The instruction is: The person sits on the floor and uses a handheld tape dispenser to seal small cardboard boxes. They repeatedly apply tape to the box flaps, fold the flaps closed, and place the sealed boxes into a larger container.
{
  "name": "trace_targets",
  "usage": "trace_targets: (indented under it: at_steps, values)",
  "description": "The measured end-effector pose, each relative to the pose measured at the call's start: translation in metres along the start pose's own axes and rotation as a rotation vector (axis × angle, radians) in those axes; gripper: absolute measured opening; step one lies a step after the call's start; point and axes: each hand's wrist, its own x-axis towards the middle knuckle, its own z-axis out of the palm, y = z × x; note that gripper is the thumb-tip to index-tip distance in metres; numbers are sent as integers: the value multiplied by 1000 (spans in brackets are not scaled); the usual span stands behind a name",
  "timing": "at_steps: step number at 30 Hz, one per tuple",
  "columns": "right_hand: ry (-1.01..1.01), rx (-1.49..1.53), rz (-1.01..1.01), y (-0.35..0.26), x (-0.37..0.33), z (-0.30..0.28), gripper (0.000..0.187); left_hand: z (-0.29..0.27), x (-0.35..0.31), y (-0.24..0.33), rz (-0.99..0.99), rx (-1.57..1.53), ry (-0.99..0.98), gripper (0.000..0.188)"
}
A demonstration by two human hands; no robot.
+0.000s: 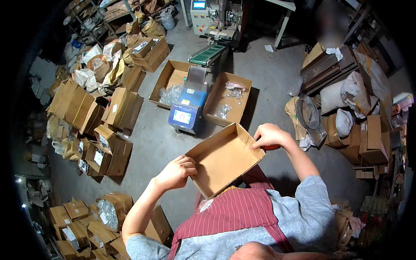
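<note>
Between my two hands is a shallow, open cardboard box (pixel 223 160), tilted, with its bare inside facing up. My left hand (pixel 177 172) grips its left wall, fingers curled over the rim. At the upper right corner my right hand (pixel 272 136) pinches the wall, thumb inside. The box is held close in front of my striped maroon apron (pixel 229 212). Just beyond it stands a blue machine with a small screen (pixel 187 110). Open cartons flank that machine: the right carton (pixel 212 113) holds small clear plastic packets, the left carton (pixel 157 92) holds clear plastic bags.
A green conveyor belt (pixel 208 55) leads from a packing machine (pixel 201 19) at the back. Stacked cartons (pixel 123 108) and sacks line the left. Brown panels (pixel 327 69), white sacks (pixel 355 93) and more cartons (pixel 375 138) stand on the right. Several boxes (pixel 76 210) sit at lower left.
</note>
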Motion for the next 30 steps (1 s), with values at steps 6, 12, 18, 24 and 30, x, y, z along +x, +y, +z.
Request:
trace_targets:
  at_steps: [6, 12, 18, 24, 30]
  values:
    - [-13, -94, -36, -95, 18, 19, 28, 2, -31, 11, -27, -814, -486, 37]
    - [15, -261, -306, -175, 51, 13, 32, -25, 0, 6, 66, -662, -571, 26]
    - [17, -317, -414, -197, 73, 5, 42, 6, 17, 2, -132, -480, 121, 21]
    - [353, 49, -272, -172, 57, 1, 42, 100, 19, -2, -531, -1170, 779, 23]
    - [485, 851, -234, -151, 12, -8, 24, 109, 19, -9, -575, -1301, 965, 20]
